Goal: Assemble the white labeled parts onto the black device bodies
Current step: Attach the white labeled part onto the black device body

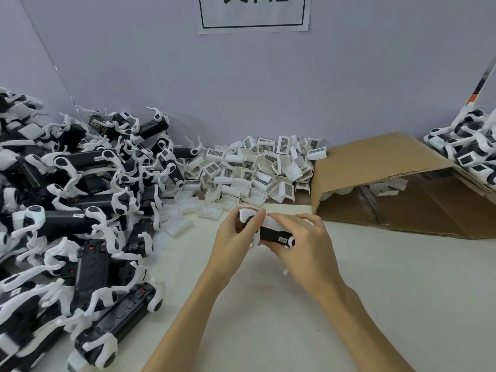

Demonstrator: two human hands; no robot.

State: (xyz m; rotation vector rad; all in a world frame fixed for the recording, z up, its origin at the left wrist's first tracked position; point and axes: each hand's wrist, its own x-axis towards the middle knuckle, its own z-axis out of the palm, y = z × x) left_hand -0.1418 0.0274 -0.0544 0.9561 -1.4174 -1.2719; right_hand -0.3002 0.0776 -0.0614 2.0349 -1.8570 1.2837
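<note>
Holding: both hands meet at the centre of the frame around one black body (273, 234), lifted above the table (268, 304).
Left hand (233, 237): fingers curled round the body's left end, thumb lying over a white part (248, 214) on top.
Right hand (308, 245): fingers curled over the body's top and right side, clamped on it; a small label and a white round end show below the fingers.
White part: sits on the upper left end of the held body, under the left thumb; whether it is fully seated I cannot tell.
Body pile (80, 210): many black bodies with white limbs heaped along the left side of the frame, from the lower left corner up to the wall.
Part pile (255, 167): loose white labeled parts heaped just beyond the hands, centre of the frame, against the wall; a few lie spilled toward the body pile.
Box (375, 167): brown cardboard, lying open on its side at centre right, touching the part pile; some white pieces show inside.
Right stack (469, 149): more black-and-white units on the box's far right edge.
Wall (241, 76): pale grey, with a white sign (253, 12) at top centre.
</note>
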